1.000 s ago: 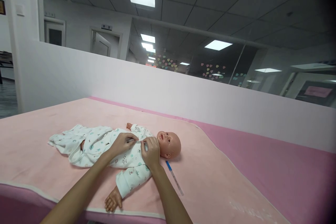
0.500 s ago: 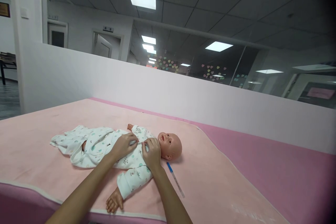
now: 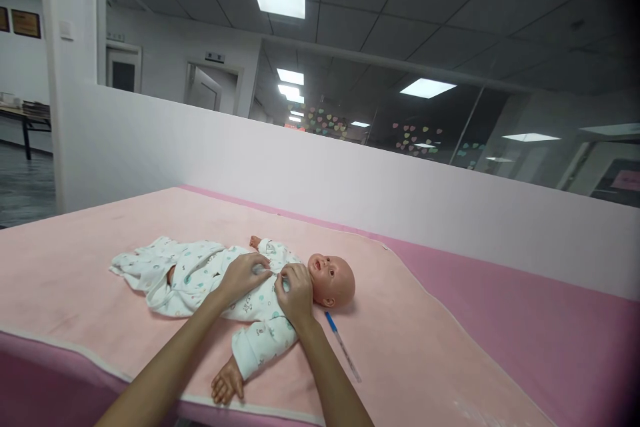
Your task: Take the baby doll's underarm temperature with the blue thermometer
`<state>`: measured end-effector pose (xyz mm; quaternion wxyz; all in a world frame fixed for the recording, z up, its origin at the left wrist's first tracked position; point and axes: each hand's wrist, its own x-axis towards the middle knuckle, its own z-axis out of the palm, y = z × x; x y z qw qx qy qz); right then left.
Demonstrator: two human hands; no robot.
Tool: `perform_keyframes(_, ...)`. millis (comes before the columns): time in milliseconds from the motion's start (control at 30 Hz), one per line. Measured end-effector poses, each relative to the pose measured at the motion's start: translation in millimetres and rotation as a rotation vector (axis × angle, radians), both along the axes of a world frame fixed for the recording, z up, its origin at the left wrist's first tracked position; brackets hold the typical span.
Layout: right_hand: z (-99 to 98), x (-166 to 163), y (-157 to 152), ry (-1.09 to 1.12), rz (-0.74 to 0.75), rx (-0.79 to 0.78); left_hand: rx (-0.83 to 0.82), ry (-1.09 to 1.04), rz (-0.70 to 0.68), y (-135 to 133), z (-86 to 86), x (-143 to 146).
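Observation:
A baby doll [image 3: 337,279] lies on its back, its head to the right. It wears a white printed baby outfit [image 3: 273,340] with long sleeves. Over the doll's chest, my left hand [image 3: 245,278] is closed in a pinch, the fingertips on a thin white strip like a garment tie. Close beside it, just below the doll's chin, my right hand [image 3: 297,293] pinches at the strip's other side. The strip shows only as a short line between the fingertips. Its ends are hidden in my fingers.
A slim clear tube with a blue cap [image 3: 343,347] lies by the doll's head, right of my right forearm. Under everything is a pink padded mat [image 3: 425,360]. A low white wall [image 3: 300,167] with glass above borders the far side.
The view has turned slightly left, so everything sits further right in the picture. My hands keep nearly the same pinch over the doll's chest.

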<state>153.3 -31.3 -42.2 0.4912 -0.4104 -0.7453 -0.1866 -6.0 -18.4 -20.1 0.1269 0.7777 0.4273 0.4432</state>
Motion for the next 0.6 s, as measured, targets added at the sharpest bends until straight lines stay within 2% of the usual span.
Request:
perform_keyframes(133, 0.4, 0.3, -1.1, -0.002, -0.007, 0.01, -0.045, -0.063, 0.029, 3.1, -0.3, -3.1)
perform_keyframes(333, 0.9, 0.7, -1.1, 0.038, -0.032, 0.016, -0.357, -0.267, 0.086, 19.9, -0.1, -28.7)
perform_keyframes(400, 0.4, 0.9, -0.7, 0.042, -0.028, 0.017, -0.443, -0.261, 0.024, 19.8, 2.3, -38.7)
perform_keyframes(600, -1.4, 1.8, -0.1, 0.07, -0.028, 0.005, -0.633, -0.186, -0.308, 9.7, 10.2, -62.2)
